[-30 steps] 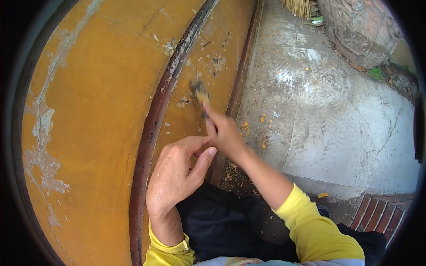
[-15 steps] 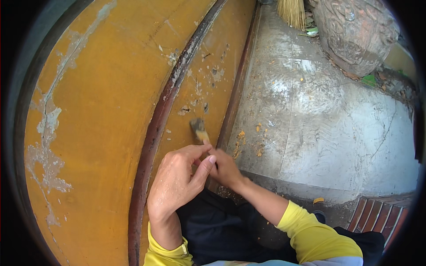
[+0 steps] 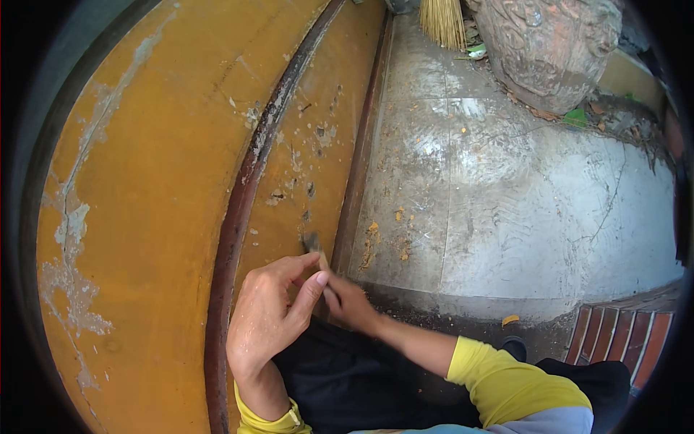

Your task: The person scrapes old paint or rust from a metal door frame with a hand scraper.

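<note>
A small scraper [image 3: 311,242] with a dark, flat, worn blade and a pale handle meets the lower part of the yellow wall panel [image 3: 285,220]. My right hand [image 3: 350,305], a little blurred, is closed round the handle's near end. Higher up, the thumb and forefinger of my left hand [image 3: 271,307] pinch the handle close to the blade; the other fingers curl out of sight. Beside the blade, the panel has chipped patches and small grey pits where paint is gone.
A dark red raised moulding [image 3: 235,228] runs along the yellow wall on my left. Yellow flakes [image 3: 370,246] lie on the grey floor [image 3: 506,210]. Beyond stand a carved pot [image 3: 546,58] and a straw broom [image 3: 442,25]. A brick-edged step [image 3: 622,340] is at the lower right.
Both hands and the scraper have moved nearer to me and slightly left. The view has also shifted a little to the right. The grip looks the same.
</note>
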Motion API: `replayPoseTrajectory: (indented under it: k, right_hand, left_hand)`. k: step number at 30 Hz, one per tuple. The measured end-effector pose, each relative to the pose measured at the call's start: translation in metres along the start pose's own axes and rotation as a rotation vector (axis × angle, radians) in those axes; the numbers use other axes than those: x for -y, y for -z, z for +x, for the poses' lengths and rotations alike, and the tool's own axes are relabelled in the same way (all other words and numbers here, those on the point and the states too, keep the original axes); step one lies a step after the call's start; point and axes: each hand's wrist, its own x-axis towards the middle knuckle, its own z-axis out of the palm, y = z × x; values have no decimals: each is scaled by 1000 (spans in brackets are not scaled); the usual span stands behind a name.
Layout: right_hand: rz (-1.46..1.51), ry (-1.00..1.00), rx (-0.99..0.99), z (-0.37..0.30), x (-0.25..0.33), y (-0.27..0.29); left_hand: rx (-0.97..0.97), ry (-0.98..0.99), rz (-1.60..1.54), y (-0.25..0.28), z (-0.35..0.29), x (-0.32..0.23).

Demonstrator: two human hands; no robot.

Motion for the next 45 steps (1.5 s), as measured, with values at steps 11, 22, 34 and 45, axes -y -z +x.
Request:
replayPoseTrajectory:
  k: [11,22,34,45]
  right_hand:
    - [320,-590,-19,179,-4,92]
    - [162,-232,-50,-19,-16,-6]
    - [-17,-121,-108,53,-63,26]
    - [177,-711,60,151,-33,84]
  left_hand:
    - [67,42,59,5,0,2]
    - [57,26,35,-1,2,6]
    - [101,14,-6,-5,9,2]
    - [131,31,1,1,9,-2]
